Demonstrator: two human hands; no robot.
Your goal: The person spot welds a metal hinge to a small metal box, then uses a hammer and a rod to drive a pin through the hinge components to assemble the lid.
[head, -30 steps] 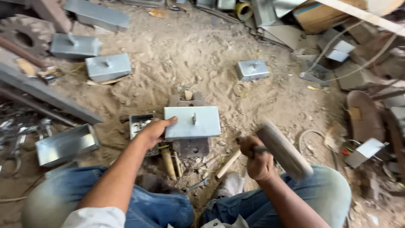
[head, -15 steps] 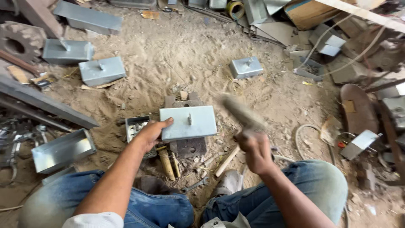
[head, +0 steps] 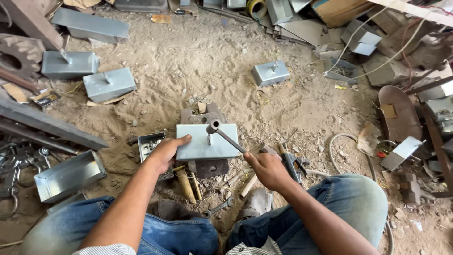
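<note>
A flat grey sheet-metal box lid point(head: 206, 141) lies on a rusty iron block point(head: 211, 167) on the sandy ground between my knees. My left hand point(head: 166, 152) presses on the lid's left edge and holds it down. My right hand point(head: 267, 169) grips the handle of a hammer point(head: 225, 134). The hammer's round head rests on a small upright metal tab in the middle of the lid.
Finished grey metal boxes lie at the left point(head: 109, 84), far left point(head: 69, 64) and centre back point(head: 270, 72). An open metal tray point(head: 66, 175) sits near my left knee. A small tray point(head: 150, 143), wooden handles point(head: 185, 183), a wrench point(head: 218, 207) and scrap metal surround the block.
My right hand swung the hammer from raised beside my knee, forward and down onto the tab at the lid's centre. My left hand stayed on the lid's left edge.
</note>
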